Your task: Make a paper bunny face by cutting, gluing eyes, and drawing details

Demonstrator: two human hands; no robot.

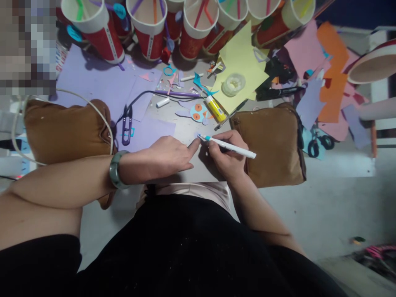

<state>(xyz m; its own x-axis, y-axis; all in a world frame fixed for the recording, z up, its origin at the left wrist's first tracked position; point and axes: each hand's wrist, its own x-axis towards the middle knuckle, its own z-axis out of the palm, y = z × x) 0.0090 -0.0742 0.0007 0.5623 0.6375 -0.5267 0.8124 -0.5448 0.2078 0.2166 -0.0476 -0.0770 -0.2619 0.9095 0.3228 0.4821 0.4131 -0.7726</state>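
Grey and crowded, the desk (185,128) carries loose sheets of purple, yellow, pink and orange paper, with a row of red-and-white paper cups (99,29) holding coloured straws along its far edge. Printing on the cups is too small to read. Near the desk's near edge, the left hand (168,154) lies flat, its forefinger pressing a small pale paper scrap (196,135); its grip is released. The right hand (227,154) is clenched around a white pen (230,146) with a teal tip, which touches that scrap. Just beyond lie a paper owl cutout (198,112) and a yellow glue stick (215,109), its label unreadable. Purple scissors (126,126) lie toward the left edge, a tape roll (233,83) on the yellow sheet.
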